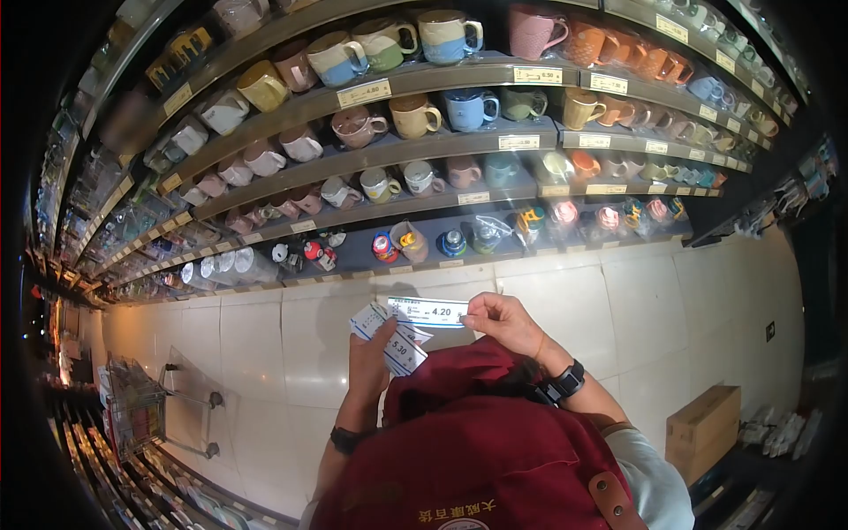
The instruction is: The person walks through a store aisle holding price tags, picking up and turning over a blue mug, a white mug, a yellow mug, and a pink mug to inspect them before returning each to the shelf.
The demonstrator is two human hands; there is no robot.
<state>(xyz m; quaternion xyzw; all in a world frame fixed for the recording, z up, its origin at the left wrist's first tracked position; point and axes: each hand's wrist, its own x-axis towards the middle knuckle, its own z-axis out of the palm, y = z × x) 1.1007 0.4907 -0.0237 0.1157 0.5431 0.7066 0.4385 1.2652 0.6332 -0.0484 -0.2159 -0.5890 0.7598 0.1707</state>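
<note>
My left hand [369, 360] is closed on a small fanned stack of price labels [405, 351], one of which reads 5.30. Pinched at its right end by my right hand [505, 323] is a single price label [428, 312] marked 4.20. The left end of that label lies over the stack, near my left thumb. Both hands are in front of my chest, above a dark red apron [477, 450].
Shelves of mugs [442, 113] with price strips [363, 94] curve across the front. Small figured cups [409, 240] stand on the lowest shelf. A shopping cart [134, 411] is at the lower left, a cardboard box [702, 433] at the lower right, on the tiled floor [265, 353].
</note>
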